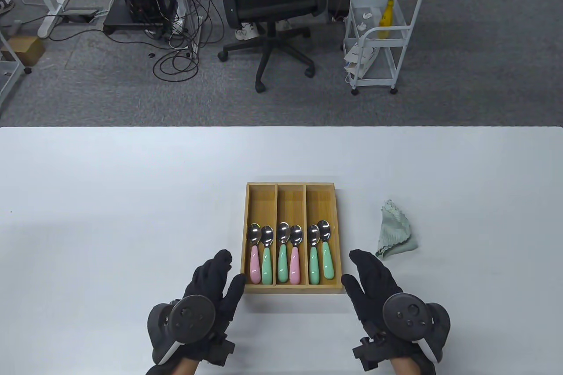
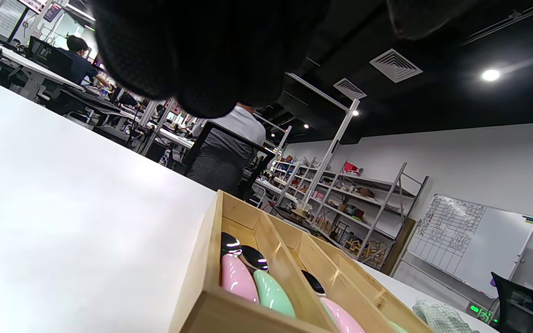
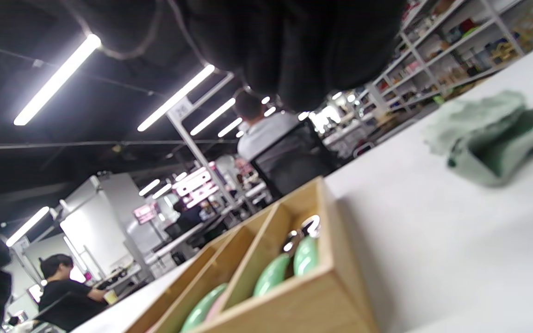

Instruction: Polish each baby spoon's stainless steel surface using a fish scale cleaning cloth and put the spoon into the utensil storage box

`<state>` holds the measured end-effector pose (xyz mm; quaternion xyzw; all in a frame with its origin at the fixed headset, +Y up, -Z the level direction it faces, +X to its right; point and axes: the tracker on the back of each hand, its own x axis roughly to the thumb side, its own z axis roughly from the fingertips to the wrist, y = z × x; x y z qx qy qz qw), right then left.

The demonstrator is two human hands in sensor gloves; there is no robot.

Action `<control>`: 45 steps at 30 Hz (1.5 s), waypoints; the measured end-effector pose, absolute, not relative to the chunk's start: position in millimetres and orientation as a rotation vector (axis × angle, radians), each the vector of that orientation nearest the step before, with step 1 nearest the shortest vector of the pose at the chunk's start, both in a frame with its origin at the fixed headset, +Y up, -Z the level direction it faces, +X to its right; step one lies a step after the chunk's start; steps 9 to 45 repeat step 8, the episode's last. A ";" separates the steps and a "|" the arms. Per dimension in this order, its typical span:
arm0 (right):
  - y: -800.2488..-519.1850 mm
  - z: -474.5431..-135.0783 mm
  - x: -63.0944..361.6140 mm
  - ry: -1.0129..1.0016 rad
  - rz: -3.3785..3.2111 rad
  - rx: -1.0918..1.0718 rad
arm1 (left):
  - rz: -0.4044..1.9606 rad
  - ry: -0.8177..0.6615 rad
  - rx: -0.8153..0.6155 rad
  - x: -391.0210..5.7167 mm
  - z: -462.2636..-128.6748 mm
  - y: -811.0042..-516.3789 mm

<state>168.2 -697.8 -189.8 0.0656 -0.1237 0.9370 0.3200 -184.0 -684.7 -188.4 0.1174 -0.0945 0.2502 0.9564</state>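
Note:
A wooden utensil box (image 1: pixel 292 186) with three compartments sits mid-table. Each compartment holds two baby spoons with steel bowls: pink (image 1: pixel 254 258) and green (image 1: pixel 266 260) on the left, green (image 1: pixel 282 258) and pink (image 1: pixel 295 260) in the middle, two green (image 1: pixel 320 258) on the right. A crumpled pale green cloth (image 1: pixel 395 231) lies to the right of the box. My left hand (image 1: pixel 215 280) is beside the box's near left corner, fingers straight, holding nothing. My right hand (image 1: pixel 367 274) is just off the near right corner, also empty. The wrist views show the box (image 2: pixel 229 259) (image 3: pixel 294 286) and cloth (image 3: pixel 488 134).
The white table (image 1: pixel 110 216) stretches wide on both sides of the box. Beyond its far edge stand an office chair (image 1: pixel 272 1), a white trolley (image 1: pixel 382 41) and cables on the floor. People sit at desks in the background of the wrist views.

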 end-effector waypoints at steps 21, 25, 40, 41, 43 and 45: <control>-699.4 -189.9 166.2 -0.311 2.484 0.188 | 0.505 -0.198 0.233 -183.6 -188.5 -685.3; -699.4 -189.9 166.2 -0.311 2.484 0.188 | 0.505 -0.198 0.233 -183.6 -188.5 -685.3; -699.4 -189.9 166.2 -0.311 2.484 0.188 | 0.505 -0.198 0.233 -183.6 -188.5 -685.3; -699.4 -189.9 166.2 -0.311 2.484 0.188 | 0.505 -0.198 0.233 -183.6 -188.5 -685.3; -699.4 -189.9 166.2 -0.311 2.484 0.188 | 0.505 -0.198 0.233 -183.6 -188.5 -685.3; -699.4 -189.9 166.2 -0.311 2.484 0.188 | 0.505 -0.198 0.233 -183.6 -188.5 -685.3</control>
